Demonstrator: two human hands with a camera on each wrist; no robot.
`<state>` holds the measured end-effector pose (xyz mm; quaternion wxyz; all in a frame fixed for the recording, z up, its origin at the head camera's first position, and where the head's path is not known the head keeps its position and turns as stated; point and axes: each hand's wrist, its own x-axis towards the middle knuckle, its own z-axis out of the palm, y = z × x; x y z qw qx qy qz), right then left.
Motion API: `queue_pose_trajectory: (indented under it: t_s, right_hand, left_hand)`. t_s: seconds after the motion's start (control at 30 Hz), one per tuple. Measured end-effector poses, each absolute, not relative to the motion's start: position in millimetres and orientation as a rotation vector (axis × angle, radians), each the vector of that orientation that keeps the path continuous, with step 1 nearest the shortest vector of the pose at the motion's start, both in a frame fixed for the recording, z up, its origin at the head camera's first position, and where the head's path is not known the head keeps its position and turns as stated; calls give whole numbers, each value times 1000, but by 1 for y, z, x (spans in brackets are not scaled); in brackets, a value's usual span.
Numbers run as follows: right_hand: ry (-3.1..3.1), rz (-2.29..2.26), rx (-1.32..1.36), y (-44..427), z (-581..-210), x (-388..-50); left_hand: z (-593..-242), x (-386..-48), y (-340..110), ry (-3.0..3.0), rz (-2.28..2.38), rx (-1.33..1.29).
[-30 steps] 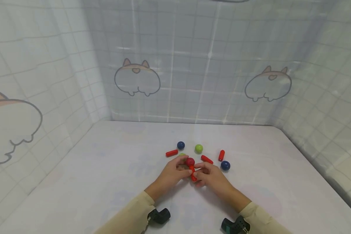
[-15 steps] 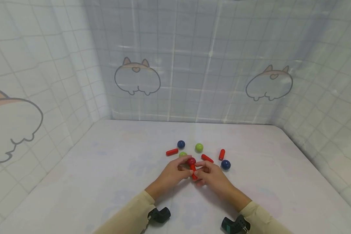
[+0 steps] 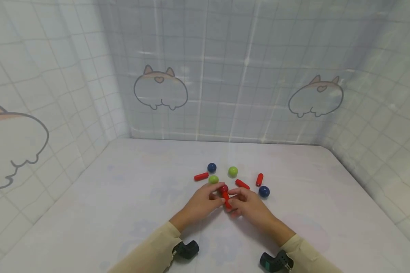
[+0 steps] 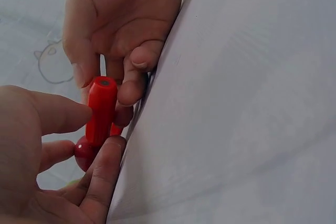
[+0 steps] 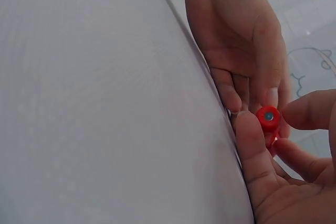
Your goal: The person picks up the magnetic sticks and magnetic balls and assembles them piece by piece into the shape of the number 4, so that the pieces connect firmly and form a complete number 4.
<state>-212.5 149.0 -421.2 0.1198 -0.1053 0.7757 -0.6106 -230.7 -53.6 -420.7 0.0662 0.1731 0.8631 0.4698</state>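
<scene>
A red rod (image 3: 226, 198) with a dark red ball (image 3: 224, 188) at its far end is between both hands. The left hand (image 3: 201, 203) pinches the rod between thumb and fingers, a fingertip against the ball. From the other side, the right hand (image 3: 253, 208) has its thumb and fingers on the rod's near part. In the left wrist view the rod (image 4: 101, 111) shows a dark round end face, with the ball (image 4: 84, 153) beyond it. The right wrist view shows the rod (image 5: 268, 119) end-on; the ball there is mostly hidden.
Beyond the hands on the white table (image 3: 140, 197) lie green balls (image 3: 213, 179) (image 3: 233, 171), blue balls (image 3: 212, 167) (image 3: 264, 191), and loose red rods (image 3: 201, 176) (image 3: 242, 184) (image 3: 259, 179). A patterned curtain (image 3: 225, 76) stands around the table.
The hands and the red pieces have shifted only slightly. The green ball near the left fingertips, partly covered before, shows more fully now.
</scene>
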Motion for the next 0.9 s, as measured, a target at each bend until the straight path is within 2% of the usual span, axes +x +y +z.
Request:
queue_pose_trajectory:
  t_s: [0.47, 0.9]
  right_hand:
    - [2321, -1687, -297, 161, -414, -208]
    - [2620, -1719, -258, 208, -396, -207]
  left_hand:
    - [-419, -231, -55, 2603, 1409, 518]
    - [-419, -230, -52, 2603, 1449, 429]
